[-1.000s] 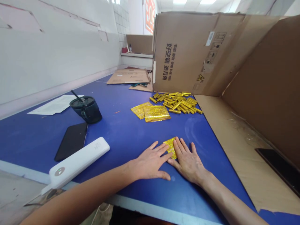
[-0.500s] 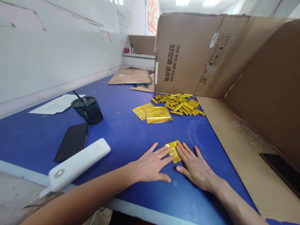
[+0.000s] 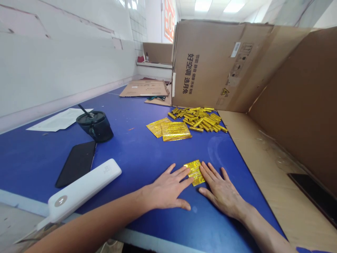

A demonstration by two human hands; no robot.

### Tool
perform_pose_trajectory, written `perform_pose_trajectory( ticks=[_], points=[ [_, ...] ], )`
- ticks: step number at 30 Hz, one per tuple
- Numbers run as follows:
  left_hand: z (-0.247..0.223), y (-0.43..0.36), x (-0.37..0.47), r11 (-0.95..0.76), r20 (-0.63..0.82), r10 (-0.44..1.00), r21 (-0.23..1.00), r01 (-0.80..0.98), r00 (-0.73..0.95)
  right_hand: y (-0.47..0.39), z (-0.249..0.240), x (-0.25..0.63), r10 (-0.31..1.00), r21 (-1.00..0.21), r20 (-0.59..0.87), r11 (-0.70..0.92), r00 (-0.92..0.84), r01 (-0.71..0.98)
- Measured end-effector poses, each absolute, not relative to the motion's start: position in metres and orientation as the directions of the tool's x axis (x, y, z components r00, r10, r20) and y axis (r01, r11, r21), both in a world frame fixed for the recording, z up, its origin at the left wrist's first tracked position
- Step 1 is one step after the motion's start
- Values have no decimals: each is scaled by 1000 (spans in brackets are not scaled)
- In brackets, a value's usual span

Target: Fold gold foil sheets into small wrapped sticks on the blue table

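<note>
A small crinkled gold foil sheet [image 3: 195, 173] lies flat on the blue table [image 3: 126, 147] between my hands. My left hand [image 3: 168, 188] is palm down with fingers spread, its fingertips on the sheet's left edge. From the other side, my right hand [image 3: 222, 193] lies flat with its fingertips at the right edge of the foil. Farther back are a stack of gold foil sheets [image 3: 176, 131] and, partly under it, another gold sheet [image 3: 158, 127]. Behind and to the right, several rolled gold foil tubes [image 3: 201, 119] form a loose pile.
On the left are a white elongated device [image 3: 84, 189], a black phone [image 3: 76, 164], a dark lidded cup with a straw [image 3: 98, 128] and papers [image 3: 60, 119]. A large cardboard box [image 3: 210, 66] stands at the back right; flat cardboard [image 3: 144, 88] lies behind.
The view has shifted slightly. My right hand's fingertips have slid a little to the right, uncovering more of the foil's right edge. My left hand stays on the left edge.
</note>
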State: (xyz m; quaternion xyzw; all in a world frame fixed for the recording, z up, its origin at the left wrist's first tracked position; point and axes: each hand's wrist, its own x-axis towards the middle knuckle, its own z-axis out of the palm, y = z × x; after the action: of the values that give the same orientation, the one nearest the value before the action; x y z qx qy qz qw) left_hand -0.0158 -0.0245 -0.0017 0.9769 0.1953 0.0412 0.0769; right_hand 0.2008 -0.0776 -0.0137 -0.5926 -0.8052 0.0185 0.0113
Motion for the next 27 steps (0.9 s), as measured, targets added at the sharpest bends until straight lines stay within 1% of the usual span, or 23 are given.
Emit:
perform_pose_trajectory(
  ticks=[8, 13, 16, 19, 21, 24, 27],
  points=[
    [-4, -27, -8, -894, 112, 441, 143, 425, 890, -89, -14, 186, 976, 24, 22, 214, -215, 977],
    [-2, -25, -8, -915, 117, 397, 121, 384, 910, -98, -13, 185, 977, 16, -20, 214, -214, 977],
    [0, -25, -10, -920, 98, 382, 131, 369, 919, -100, -8, 187, 965, 4, -16, 262, -262, 965],
    [1, -25, -10, -921, 67, 370, 159, 357, 926, -103, -5, 187, 922, -29, -25, 385, -386, 922],
    [2, -24, -11, -915, 54, 371, 190, 355, 927, -105, -5, 187, 898, -65, -42, 434, -437, 898],
    [3, -22, -13, -906, 39, 364, 248, 343, 931, -106, -5, 186, 894, -103, -58, 437, -444, 893],
    [4, -19, -17, -910, 35, 322, 289, 299, 946, -105, -5, 186, 896, -116, -71, 429, -439, 896]
  ],
)
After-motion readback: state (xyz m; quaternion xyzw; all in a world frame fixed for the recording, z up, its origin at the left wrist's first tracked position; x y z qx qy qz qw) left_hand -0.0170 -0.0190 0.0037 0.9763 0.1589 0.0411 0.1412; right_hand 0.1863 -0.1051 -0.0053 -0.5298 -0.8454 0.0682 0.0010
